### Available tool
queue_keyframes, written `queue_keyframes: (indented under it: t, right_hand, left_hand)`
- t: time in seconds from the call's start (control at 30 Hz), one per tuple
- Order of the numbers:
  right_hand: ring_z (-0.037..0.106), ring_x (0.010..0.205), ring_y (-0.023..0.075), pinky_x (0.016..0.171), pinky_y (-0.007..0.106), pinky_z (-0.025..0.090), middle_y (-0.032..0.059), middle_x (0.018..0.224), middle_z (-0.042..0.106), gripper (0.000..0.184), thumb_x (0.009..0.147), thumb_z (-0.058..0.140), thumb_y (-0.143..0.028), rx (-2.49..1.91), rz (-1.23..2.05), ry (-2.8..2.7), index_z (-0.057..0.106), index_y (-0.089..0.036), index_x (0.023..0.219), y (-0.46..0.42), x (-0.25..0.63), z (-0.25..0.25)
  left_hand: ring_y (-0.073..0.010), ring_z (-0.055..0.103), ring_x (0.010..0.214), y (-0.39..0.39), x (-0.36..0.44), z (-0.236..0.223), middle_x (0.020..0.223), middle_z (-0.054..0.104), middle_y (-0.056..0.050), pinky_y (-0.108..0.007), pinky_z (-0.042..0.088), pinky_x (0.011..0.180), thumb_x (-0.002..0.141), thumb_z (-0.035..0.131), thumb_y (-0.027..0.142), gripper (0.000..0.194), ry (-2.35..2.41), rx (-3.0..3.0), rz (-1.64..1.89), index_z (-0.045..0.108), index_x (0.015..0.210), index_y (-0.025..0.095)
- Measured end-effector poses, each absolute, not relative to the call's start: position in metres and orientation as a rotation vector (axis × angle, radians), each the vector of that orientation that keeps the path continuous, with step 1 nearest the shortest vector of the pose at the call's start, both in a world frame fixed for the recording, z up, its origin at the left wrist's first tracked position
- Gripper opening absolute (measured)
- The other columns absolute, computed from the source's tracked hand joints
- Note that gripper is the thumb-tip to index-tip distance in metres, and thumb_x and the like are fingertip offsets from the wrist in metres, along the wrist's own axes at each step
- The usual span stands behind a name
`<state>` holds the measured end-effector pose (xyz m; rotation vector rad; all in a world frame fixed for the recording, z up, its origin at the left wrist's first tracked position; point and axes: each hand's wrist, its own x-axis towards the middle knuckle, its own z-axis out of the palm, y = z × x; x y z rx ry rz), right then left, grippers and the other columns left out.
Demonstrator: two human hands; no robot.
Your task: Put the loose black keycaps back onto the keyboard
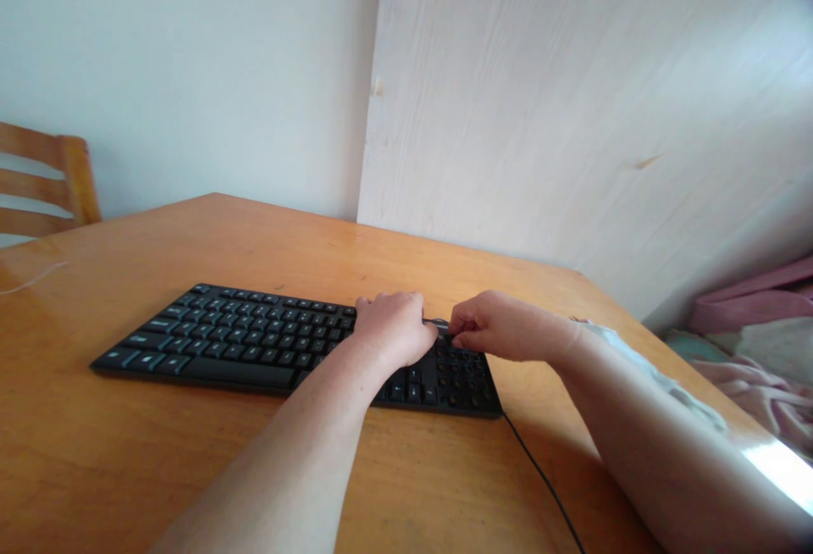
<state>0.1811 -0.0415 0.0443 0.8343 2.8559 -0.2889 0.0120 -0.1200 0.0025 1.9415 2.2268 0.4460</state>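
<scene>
A black computer keyboard lies across the wooden table, its number pad end to the right. My left hand grips it right of the middle, fingers over the far edge and thumb pressed down near the number pad. Closed in a pinch, my right hand is at the far end of the number pad; what its fingertips hold, if anything, is hidden. The number pad shows small dark round spots instead of the flat lettered keycaps seen on the left part.
A black cable runs from near the keyboard's right corner toward me. Pale cloth lies on the table beyond my right forearm. A wooden chair stands at the left; pink fabric is off the right edge. Walls rise behind.
</scene>
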Motion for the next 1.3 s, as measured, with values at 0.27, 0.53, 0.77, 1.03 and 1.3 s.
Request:
queue_keyframes:
  t: [0.27,0.53,0.77,1.03,1.3]
  right_hand:
    - [0.056,0.065,0.0126,0.057,0.023,0.033,0.0024,0.075,0.069,0.017,0.083,0.056,-0.024,0.802,-0.298,2.854,0.070,-0.017,0.090,-0.041,0.181,0.044]
    - [0.056,0.068,0.0141,0.058,0.024,0.034,0.0029,0.076,0.068,0.016,0.084,0.057,-0.028,0.862,-0.220,2.843,0.069,-0.018,0.088,-0.044,0.179,0.044]
    - [0.059,0.078,0.0164,0.065,0.025,0.036,0.0044,0.086,0.070,0.015,0.085,0.057,-0.028,0.837,-0.089,2.843,0.068,-0.020,0.088,-0.047,0.177,0.040]
    - [0.061,0.079,0.0175,0.065,0.026,0.036,0.0050,0.085,0.070,0.014,0.085,0.056,-0.027,0.853,0.004,2.843,0.068,-0.020,0.086,-0.054,0.174,0.042]
    - [0.063,0.077,0.0200,0.060,0.029,0.034,0.0083,0.084,0.071,0.022,0.088,0.048,-0.023,0.867,0.148,2.810,0.069,-0.018,0.085,-0.064,0.169,0.042]
  left_hand:
    - [-0.0338,0.061,0.105,-0.119,0.012,0.002,0.108,0.071,-0.009,-0.053,0.041,0.090,0.080,0.051,0.047,0.031,2.217,1.944,0.446,0.064,0.097,0.025]
    - [-0.0329,0.061,0.105,-0.119,0.012,0.003,0.109,0.071,-0.009,-0.051,0.041,0.091,0.080,0.053,0.048,0.032,2.226,1.933,0.443,0.064,0.099,0.026]
    - [-0.0330,0.061,0.105,-0.120,0.012,0.003,0.108,0.071,-0.009,-0.051,0.041,0.091,0.079,0.053,0.049,0.032,2.244,1.937,0.430,0.064,0.098,0.025]
    - [-0.0345,0.062,0.104,-0.120,0.012,0.002,0.107,0.071,-0.009,-0.052,0.042,0.089,0.078,0.054,0.053,0.035,2.226,1.956,0.436,0.064,0.096,0.025]
    - [-0.0329,0.062,0.104,-0.121,0.013,0.005,0.107,0.071,-0.008,-0.049,0.043,0.089,0.077,0.055,0.053,0.035,2.237,1.951,0.422,0.064,0.098,0.026]
